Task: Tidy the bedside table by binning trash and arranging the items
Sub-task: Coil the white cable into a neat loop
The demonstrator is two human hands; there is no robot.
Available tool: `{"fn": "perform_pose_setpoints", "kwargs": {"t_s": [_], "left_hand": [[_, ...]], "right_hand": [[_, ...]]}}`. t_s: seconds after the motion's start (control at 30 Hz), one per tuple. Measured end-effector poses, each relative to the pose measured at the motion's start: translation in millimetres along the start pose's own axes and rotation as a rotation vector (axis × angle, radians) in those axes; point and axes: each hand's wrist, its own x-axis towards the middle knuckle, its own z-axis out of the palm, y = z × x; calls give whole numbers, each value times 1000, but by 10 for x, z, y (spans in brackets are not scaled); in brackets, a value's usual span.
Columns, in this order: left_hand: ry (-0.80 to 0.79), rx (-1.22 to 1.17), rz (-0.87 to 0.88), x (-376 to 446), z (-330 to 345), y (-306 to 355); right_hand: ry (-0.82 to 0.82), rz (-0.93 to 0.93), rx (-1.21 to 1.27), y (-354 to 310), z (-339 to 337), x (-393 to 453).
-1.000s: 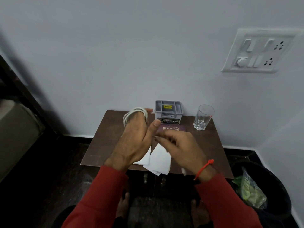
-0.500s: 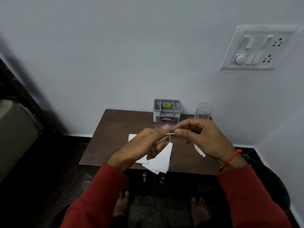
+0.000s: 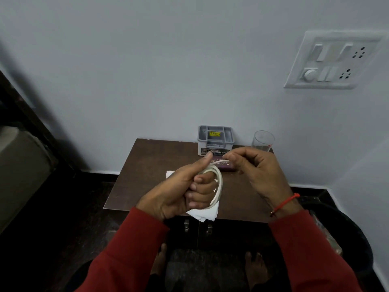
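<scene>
While the left hand [image 3: 179, 192] stayed curled in a fist with the white cable [image 3: 217, 186] looped round its fingers as a spool, the right hand [image 3: 255, 171] pinched the loose end, probably to tuck it and secure the coil. Both hovered over the bedside table [image 3: 147, 165], above white paper [image 3: 207, 213]; organiser [image 3: 215, 139] and glass [image 3: 263, 140] stood at its back edge.

On the table [image 3: 147, 165], the organiser [image 3: 215, 140] stands at the rear edge; the glass [image 3: 263, 140] stands to its right, the case [image 3: 223, 166] lies before it, and papers [image 3: 207, 213] lie at the front edge.
</scene>
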Motion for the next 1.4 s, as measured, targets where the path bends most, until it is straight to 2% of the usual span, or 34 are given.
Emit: {"fn": "perform_pose_setpoints", "kwargs": {"t_s": [0.07, 0.23, 0.3, 0.47, 0.7, 0.97, 1.03, 1.2, 1.27, 1.4], "left_hand": [[36, -16, 82, 40, 38, -3], [273, -178, 337, 145, 34, 20], [306, -260, 415, 163, 25, 25], [382, -306, 490, 203, 15, -21], [562, -38, 477, 214, -2, 2], [682, 248, 389, 108, -76, -9], [729, 392, 383, 79, -112, -18], [765, 548, 363, 27, -147, -5], [760, 624, 371, 32, -156, -10], [801, 618, 389, 32, -183, -6]], "right_hand": [[-3, 33, 71, 59, 84, -15], [-52, 110, 156, 202, 306, -63], [-75, 149, 186, 217, 396, -75], [-24, 195, 351, 192, 577, -110], [123, 131, 215, 283, 644, -102], [170, 123, 111, 360, 626, -129], [195, 95, 40, 377, 597, -118], [212, -33, -240, 434, 538, -121], [177, -12, -187, 458, 537, -117], [103, 133, 107, 468, 520, -74]]}}
